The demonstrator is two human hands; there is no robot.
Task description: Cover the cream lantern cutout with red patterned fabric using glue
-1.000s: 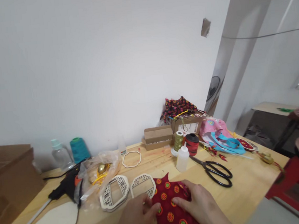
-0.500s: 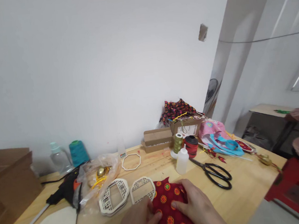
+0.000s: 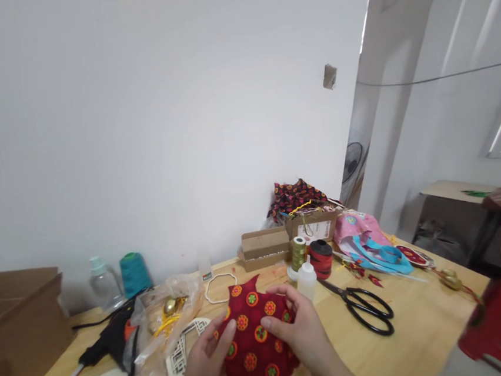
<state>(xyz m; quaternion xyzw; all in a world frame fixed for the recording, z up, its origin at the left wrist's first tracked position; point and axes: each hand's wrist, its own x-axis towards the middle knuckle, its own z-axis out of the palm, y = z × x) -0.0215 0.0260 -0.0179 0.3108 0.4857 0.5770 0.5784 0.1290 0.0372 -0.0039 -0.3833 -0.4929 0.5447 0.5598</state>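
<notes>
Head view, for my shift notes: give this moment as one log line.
left hand: holds red cloth; right hand: holds red cloth; scissors: on table

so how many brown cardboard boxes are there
3: a large brown cardboard box at far left, partly cut off; a long, low brown box near the middle; a white-labelled brown box just right of it. More may be hidden.

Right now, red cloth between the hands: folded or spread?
Spread: the red cloth shows its flower-printed face broadly between left hand and right hand. Folds behind: cannot tell.
</notes>
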